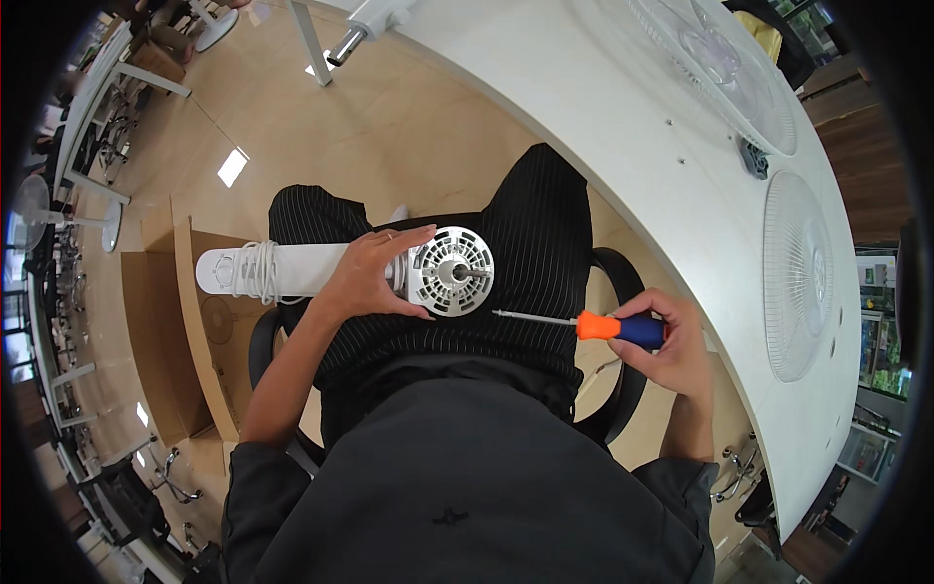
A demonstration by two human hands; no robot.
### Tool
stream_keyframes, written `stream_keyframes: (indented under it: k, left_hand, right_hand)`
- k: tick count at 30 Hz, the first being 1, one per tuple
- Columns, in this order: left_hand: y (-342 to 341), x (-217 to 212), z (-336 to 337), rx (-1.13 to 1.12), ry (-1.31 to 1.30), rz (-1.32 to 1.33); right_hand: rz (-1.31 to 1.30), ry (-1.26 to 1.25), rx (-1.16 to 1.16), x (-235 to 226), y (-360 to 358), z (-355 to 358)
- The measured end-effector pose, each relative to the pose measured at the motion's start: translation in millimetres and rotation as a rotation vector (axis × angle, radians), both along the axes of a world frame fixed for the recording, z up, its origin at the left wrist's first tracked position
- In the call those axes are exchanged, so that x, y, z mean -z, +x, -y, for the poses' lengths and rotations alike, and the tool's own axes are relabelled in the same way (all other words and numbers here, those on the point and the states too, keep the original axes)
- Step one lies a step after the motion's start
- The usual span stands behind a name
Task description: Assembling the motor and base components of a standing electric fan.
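My left hand (pixel 373 274) grips the neck of a white fan body (pixel 292 270) lying across my lap. Its round vented motor housing (pixel 451 272) faces up, and a coiled white cord (pixel 255 271) wraps the pole end at the left. My right hand (pixel 669 343) holds a screwdriver (pixel 593 325) with an orange and blue handle. The thin shaft points left, and its tip sits just below and right of the motor housing, apart from it.
A curved white table (pixel 623 146) runs along the right, bearing two round fan grilles (pixel 800 273) (pixel 715 58) and a small dark part (pixel 754 159). An open cardboard box (pixel 185 321) stands on the floor at left. I sit on a black chair (pixel 623 282).
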State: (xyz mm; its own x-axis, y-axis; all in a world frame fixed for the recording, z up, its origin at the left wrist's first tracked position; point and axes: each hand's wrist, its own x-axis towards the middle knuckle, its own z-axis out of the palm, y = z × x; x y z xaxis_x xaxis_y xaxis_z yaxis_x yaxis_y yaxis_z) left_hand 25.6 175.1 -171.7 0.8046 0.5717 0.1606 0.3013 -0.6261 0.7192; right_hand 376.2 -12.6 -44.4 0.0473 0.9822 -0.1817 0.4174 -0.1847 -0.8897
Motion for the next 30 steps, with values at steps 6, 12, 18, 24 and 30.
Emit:
stream_keyframes:
  k: [6, 12, 18, 24, 30]
  left_hand:
    - [8.1, 3.7, 4.9, -0.029, 0.152, -0.013]
    - [8.3, 6.1, 5.5, -0.024, 0.143, -0.040]
    - [7.3, 6.0, 4.2, -0.012, 0.138, -0.011]
    - [6.9, 6.5, 4.2, -0.003, 0.163, 0.040]
    - [4.3, 8.0, 4.8, -0.008, 0.156, 0.024]
  right_hand:
    - [-0.009, 0.033, 0.009, 33.4, -15.8, -5.5]
    - [0.173, 0.148, 0.041, 39.8, -36.6, -12.0]
    - [0.299, 0.226, 0.005, 37.6, -48.1, -14.6]
    - [0.381, 0.269, -0.037, 29.2, -58.8, -20.0]
    - [0.412, 0.273, -0.083, 29.0, -63.3, -23.8]
